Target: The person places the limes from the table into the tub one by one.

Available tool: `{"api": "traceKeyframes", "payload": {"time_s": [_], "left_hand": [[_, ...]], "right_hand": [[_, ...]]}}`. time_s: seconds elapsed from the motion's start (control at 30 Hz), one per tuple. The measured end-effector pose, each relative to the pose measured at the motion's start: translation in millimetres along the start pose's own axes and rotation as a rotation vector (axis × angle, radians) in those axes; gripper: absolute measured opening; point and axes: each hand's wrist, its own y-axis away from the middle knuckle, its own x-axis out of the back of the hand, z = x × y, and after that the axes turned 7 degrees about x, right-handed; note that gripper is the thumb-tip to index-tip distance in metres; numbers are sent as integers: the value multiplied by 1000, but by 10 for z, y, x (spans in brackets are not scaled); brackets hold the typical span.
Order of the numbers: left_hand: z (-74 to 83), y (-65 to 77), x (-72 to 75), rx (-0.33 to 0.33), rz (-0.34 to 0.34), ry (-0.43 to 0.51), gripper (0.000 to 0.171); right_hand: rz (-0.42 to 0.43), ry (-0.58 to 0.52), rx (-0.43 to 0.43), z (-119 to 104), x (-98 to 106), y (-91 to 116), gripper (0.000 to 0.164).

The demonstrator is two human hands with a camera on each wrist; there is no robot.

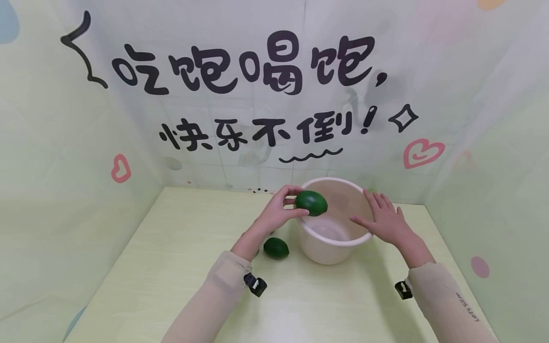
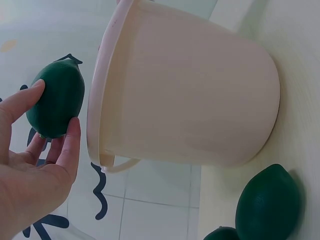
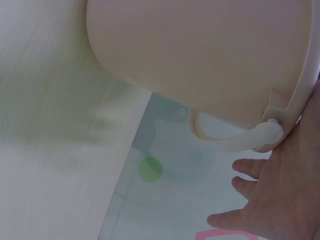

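My left hand [image 1: 280, 208] pinches a dark green lime-shaped fruit [image 1: 311, 203] between thumb and fingers, just over the left rim of a pale pink bucket [image 1: 332, 238]. In the left wrist view the held fruit [image 2: 56, 99] hangs beside the bucket's rim [image 2: 95, 115]. My right hand [image 1: 383, 220] lies flat with straight fingers against the bucket's right rim; the right wrist view shows its palm [image 3: 280, 195] by the bucket handle [image 3: 235, 137]. Another green fruit [image 1: 276, 248] lies on the table left of the bucket.
The pale yellow-green table [image 1: 171, 267] is walled by printed backdrops on three sides. In the left wrist view, two green fruits [image 2: 268, 202] lie by the bucket's base. The bucket's inside looks bare.
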Motion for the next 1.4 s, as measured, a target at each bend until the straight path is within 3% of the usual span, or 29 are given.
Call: {"api": "traceKeyframes", "payload": {"time_s": [1.4], "left_hand": [[127, -98, -163, -15, -54, 18, 58]], "right_hand": [[-5, -8, -4, 36, -12, -24, 99]]}}
